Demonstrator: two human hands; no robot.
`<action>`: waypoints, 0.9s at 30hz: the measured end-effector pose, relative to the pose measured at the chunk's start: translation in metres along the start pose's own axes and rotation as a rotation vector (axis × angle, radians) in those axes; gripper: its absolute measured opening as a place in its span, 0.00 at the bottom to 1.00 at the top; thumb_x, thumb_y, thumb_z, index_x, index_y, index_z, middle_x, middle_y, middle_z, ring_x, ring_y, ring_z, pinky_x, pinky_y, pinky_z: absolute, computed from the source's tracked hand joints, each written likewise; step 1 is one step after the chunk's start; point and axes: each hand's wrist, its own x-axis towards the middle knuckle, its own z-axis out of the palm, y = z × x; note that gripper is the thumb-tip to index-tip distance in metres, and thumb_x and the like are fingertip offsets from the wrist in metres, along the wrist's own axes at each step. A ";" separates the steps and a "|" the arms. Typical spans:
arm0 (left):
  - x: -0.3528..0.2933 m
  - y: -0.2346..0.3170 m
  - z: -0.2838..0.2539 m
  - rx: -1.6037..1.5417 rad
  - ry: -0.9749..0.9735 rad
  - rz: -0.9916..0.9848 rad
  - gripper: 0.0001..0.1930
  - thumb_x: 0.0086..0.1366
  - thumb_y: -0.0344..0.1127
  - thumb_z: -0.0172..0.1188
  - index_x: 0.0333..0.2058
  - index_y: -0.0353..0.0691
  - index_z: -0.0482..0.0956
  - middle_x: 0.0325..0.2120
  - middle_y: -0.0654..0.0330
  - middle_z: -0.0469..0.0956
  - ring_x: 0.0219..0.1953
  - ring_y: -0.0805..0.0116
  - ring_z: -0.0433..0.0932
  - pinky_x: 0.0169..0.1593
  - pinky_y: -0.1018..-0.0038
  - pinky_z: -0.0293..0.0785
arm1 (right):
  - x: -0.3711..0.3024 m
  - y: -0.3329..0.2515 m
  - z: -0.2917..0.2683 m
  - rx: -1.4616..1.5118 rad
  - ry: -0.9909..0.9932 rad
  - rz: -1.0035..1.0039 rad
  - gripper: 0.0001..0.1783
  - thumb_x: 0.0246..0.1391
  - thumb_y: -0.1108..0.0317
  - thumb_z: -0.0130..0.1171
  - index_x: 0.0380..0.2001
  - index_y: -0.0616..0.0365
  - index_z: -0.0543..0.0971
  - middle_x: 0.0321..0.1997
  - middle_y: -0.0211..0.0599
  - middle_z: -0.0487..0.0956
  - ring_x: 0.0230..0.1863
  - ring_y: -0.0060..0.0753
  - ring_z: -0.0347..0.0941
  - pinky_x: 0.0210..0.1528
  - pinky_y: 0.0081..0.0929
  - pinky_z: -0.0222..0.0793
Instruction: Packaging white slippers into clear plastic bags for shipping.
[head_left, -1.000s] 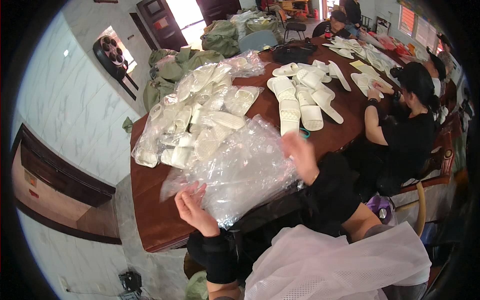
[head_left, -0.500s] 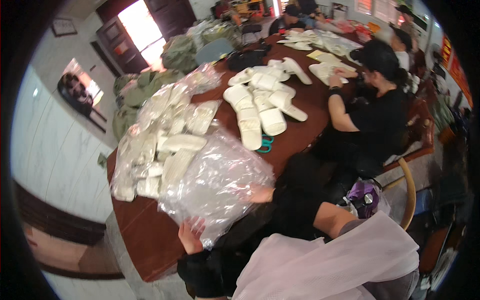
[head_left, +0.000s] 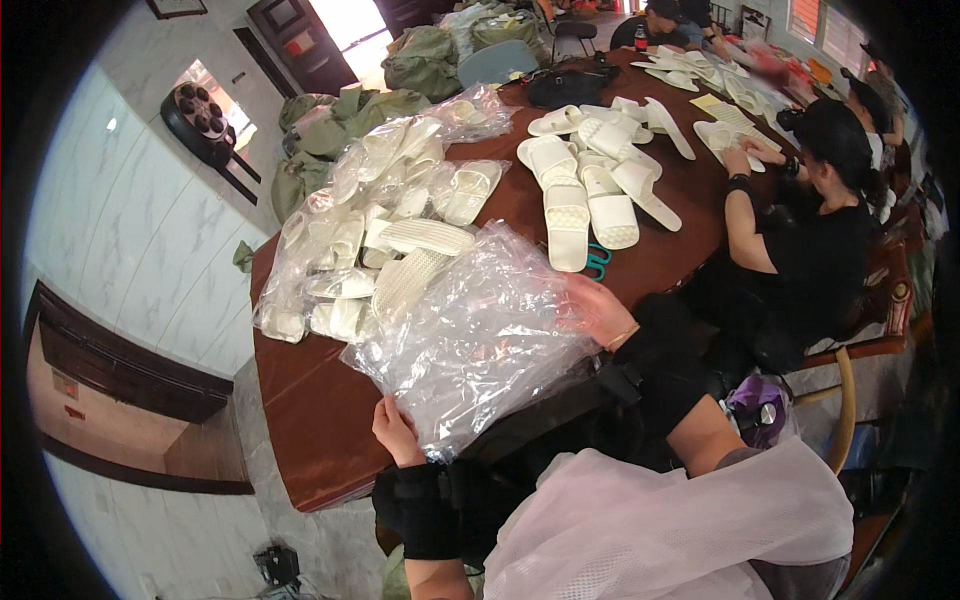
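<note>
A large clear plastic bag (head_left: 480, 345), or a loose stack of them, lies crinkled on the near part of the table. My left hand (head_left: 397, 432) closes on its lower left edge, thumb on top. My right hand (head_left: 603, 313) grips its right edge, fingers partly covered by the glossy film. Beyond the bag, bare cream slippers (head_left: 425, 236) lie against a heap of slippers wrapped in clear plastic (head_left: 385, 165). Several unwrapped cream slippers (head_left: 612, 215) are piled farther right, with teal-handled scissors (head_left: 598, 262) beside them.
The brown-covered table (head_left: 320, 420) runs away to the back right. At its right side a person in black (head_left: 830, 230) handles a slipper (head_left: 728, 140). More people sit farther back. Green sacks (head_left: 365, 125) stand behind the heap, and a wooden chair (head_left: 845, 410) is at right.
My left hand has gone from spread fingers to holding the bag's edge. My right hand has moved up along the right edge. The whole view has shifted.
</note>
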 end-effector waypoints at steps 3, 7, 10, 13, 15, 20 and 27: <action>0.008 -0.009 0.001 0.164 0.031 0.037 0.12 0.75 0.38 0.55 0.39 0.35 0.81 0.13 0.65 0.70 0.10 0.78 0.63 0.13 0.76 0.54 | 0.009 -0.007 -0.010 -0.466 0.068 -0.143 0.21 0.63 0.72 0.60 0.60 0.52 0.77 0.41 0.36 0.83 0.37 0.31 0.81 0.40 0.31 0.81; 0.009 -0.022 0.010 0.385 0.095 0.094 0.10 0.73 0.37 0.58 0.42 0.35 0.80 0.15 0.60 0.74 0.14 0.69 0.71 0.18 0.70 0.65 | 0.031 -0.005 -0.031 -0.750 0.255 -0.284 0.18 0.60 0.76 0.59 0.54 0.56 0.80 0.36 0.38 0.83 0.30 0.24 0.80 0.32 0.25 0.79; 0.003 -0.029 -0.003 0.605 0.212 0.305 0.12 0.73 0.36 0.58 0.49 0.37 0.78 0.31 0.53 0.79 0.30 0.60 0.79 0.32 0.64 0.74 | 0.033 0.004 -0.012 -1.226 0.369 -0.518 0.20 0.58 0.75 0.60 0.54 0.52 0.80 0.47 0.42 0.81 0.45 0.38 0.80 0.46 0.37 0.78; -0.013 0.012 0.007 0.695 0.200 0.541 0.17 0.73 0.35 0.58 0.58 0.40 0.75 0.55 0.49 0.75 0.54 0.51 0.76 0.53 0.53 0.72 | 0.016 -0.010 0.030 -1.455 0.382 -0.841 0.21 0.58 0.72 0.60 0.56 0.48 0.80 0.56 0.44 0.76 0.57 0.48 0.73 0.58 0.43 0.72; -0.014 0.038 0.016 0.856 0.119 0.740 0.20 0.73 0.35 0.59 0.62 0.43 0.73 0.67 0.50 0.66 0.66 0.48 0.67 0.63 0.46 0.65 | -0.003 -0.027 0.088 -1.497 0.262 -0.935 0.22 0.59 0.70 0.60 0.57 0.47 0.79 0.61 0.43 0.74 0.63 0.51 0.68 0.64 0.43 0.67; -0.004 0.026 0.056 1.146 -0.071 0.729 0.30 0.75 0.46 0.53 0.73 0.52 0.61 0.77 0.55 0.50 0.78 0.46 0.43 0.72 0.33 0.40 | 0.009 0.014 0.158 -1.796 -0.265 -1.058 0.33 0.63 0.53 0.60 0.70 0.36 0.69 0.76 0.40 0.60 0.77 0.52 0.52 0.74 0.64 0.47; 0.025 -0.042 0.040 1.248 -0.110 0.559 0.37 0.71 0.55 0.55 0.75 0.55 0.57 0.78 0.57 0.48 0.79 0.50 0.42 0.72 0.30 0.37 | 0.102 0.079 0.048 -2.095 -0.323 -0.500 0.44 0.62 0.33 0.53 0.76 0.31 0.57 0.83 0.38 0.48 0.82 0.58 0.37 0.75 0.76 0.31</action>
